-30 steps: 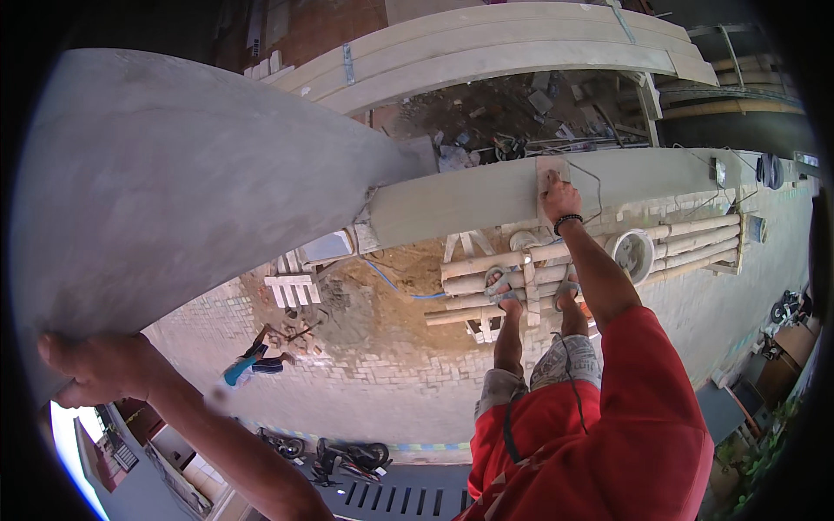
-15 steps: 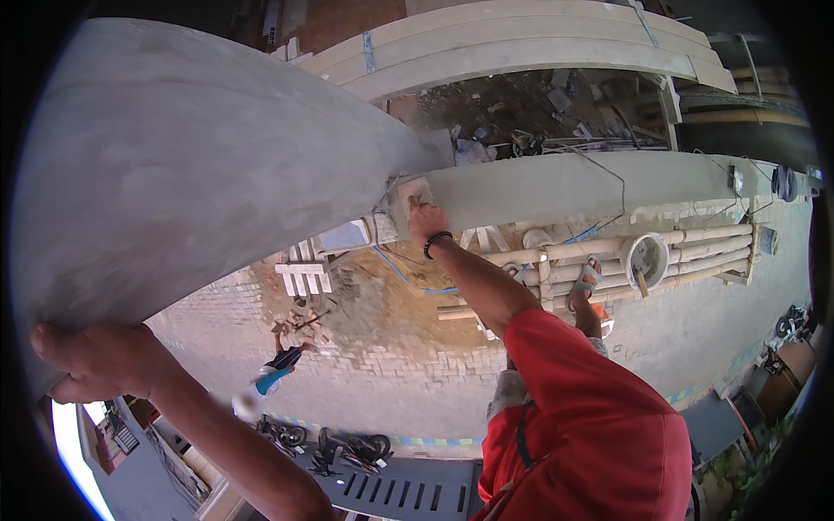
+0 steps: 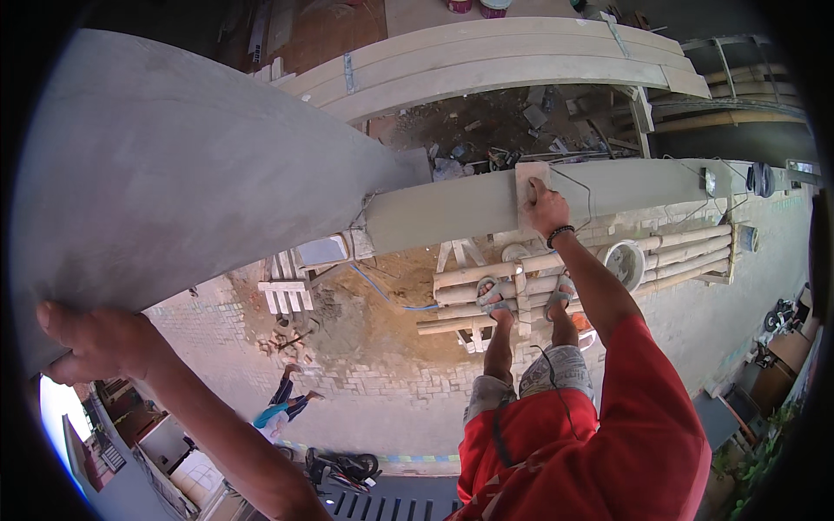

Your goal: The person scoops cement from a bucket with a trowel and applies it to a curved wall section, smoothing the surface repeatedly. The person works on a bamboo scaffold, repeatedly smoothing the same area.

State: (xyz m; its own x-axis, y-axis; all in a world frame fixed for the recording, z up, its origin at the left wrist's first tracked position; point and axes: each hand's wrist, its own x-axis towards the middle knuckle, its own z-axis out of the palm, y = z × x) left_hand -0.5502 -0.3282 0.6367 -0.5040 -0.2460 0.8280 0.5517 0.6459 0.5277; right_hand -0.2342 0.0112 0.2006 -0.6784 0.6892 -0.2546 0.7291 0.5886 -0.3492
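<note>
My right hand (image 3: 547, 210) grips a pale rectangular plastering float (image 3: 524, 213) by its back. The float lies flat across a smooth grey beam (image 3: 443, 210) below me, just left of a bent wire clamp (image 3: 589, 195). My left hand (image 3: 102, 343) is wrapped round the lower left edge of a large grey plastered column (image 3: 217, 130), its thumb on the face and its other fingers partly hidden behind the edge. At the column's foot, bent wire and a rough block (image 3: 358, 243) meet the beam's left end.
My sandaled feet stand on bamboo scaffold poles (image 3: 539, 282). A mortar-stained bucket (image 3: 624, 263) sits on them to the right. Far below, a person (image 3: 282, 410) is on the paving near a parked motorcycle (image 3: 343, 469). Beyond the beam run pale boards (image 3: 486, 65) over rubble.
My right hand has slid the float rightward along the beam, away from the column. My left hand keeps its hold. The view has shifted, and both my feet now show.
</note>
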